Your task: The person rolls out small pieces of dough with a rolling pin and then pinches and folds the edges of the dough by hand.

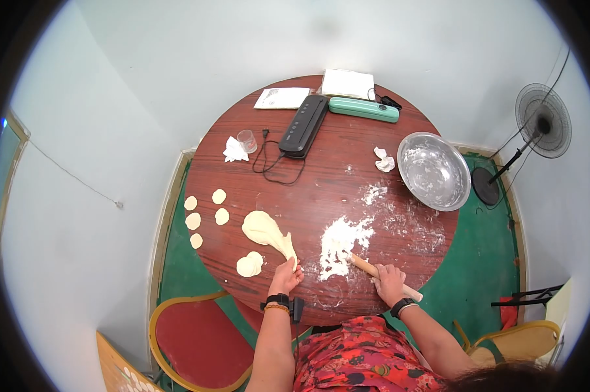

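My left hand (285, 277) grips the narrow, stretched end of a large pale dough lump (263, 228) that lies on the round brown table (275, 196). Close by on the left is a small pile of dough discs (248, 265). Several single flat discs (222, 216) lie farther left. My right hand (390, 282) is closed around a wooden rolling pin (365, 265), which slants across the table's near right part. White flour (339, 247) is spread between my hands, and the pin's far end touches it.
A large metal bowl (433, 171) sits at the table's right edge. Toward the back are a black appliance (304, 127) with a cord, a green one (363, 109), a clear cup (246, 141) and crumpled tissues (384, 160). A fan (543, 123) and chairs (203, 340) stand around.
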The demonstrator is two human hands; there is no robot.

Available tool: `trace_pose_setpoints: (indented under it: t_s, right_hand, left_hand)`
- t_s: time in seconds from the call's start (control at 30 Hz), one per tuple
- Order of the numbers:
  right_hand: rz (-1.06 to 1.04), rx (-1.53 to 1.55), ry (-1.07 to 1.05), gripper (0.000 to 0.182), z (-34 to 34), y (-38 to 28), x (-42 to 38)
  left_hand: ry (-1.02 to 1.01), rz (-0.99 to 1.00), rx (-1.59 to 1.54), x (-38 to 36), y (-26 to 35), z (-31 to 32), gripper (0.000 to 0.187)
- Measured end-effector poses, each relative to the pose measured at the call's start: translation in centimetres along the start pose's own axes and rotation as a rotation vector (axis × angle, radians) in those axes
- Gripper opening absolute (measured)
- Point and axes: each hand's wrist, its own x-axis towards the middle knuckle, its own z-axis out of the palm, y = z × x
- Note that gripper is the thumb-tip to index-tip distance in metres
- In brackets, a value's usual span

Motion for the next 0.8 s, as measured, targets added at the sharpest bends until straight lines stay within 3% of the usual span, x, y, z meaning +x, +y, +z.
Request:
trace_pose_setpoints:
  t_s: [0.23,0.43,0.53,0.63,0.8]
  right_hand:
    - [-0.014,-0.018,0.004,0.046,-0.1,0.0,-0.1]
    - [0.003,0.026,0.028,0.056,-0.2,-0.2,-0.1]
    - [-0.034,0.025,0.154,0.061,-1.0,-1.5,0.1]
    - [-0.05,0.071,0.09,0.062,-2.2,-3.3,0.5]
    - [-0.155,0.131,0.111,0.048,-1.1,-5.3,1.6]
  left_hand:
    - [0.084,0.067,0.251,-0.2,-1.5,0.5,0.031]
    - [0.02,0.052,0.038,-2.9,-2.0,2.2,0.038]
    - [-0.031,0.088,-0.028,-3.9,-1.6,2.6,0.042]
    - [-0.062,0.046,0.102,-4.5,-1.5,2.4,0.039]
    - [-0.087,-0.006,0.189,-5.1,-1.2,2.1,0.027]
